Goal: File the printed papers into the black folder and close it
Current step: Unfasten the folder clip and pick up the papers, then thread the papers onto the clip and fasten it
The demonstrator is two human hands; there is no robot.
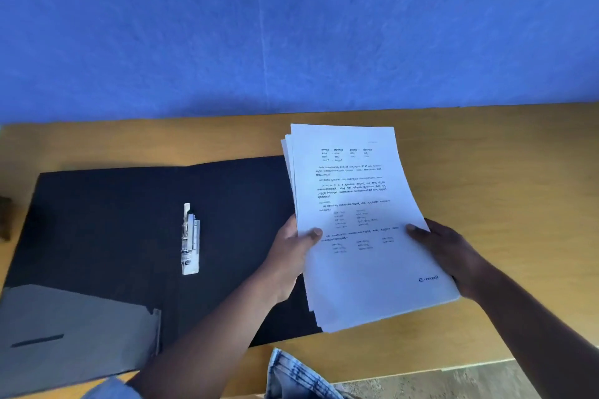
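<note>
A black folder [107, 220] lies open and flat on the wooden table, with a silver metal clip [190, 240] along its spine. A stack of white printed papers [359, 204] is held over the folder's right edge and the table, slightly fanned at the top. My left hand [288, 259] grips the stack's left edge, thumb on top. My right hand [453, 256] grips the right edge, thumb on the top sheet. The folder's right part is hidden under the papers.
A grey pocket flap [74, 330] sits on the folder's lower left. The wooden table [502, 172] meets a blue wall [291, 26] at the back. Denim cloth [298, 376] shows at the bottom edge, and the table's front edge runs at the lower right.
</note>
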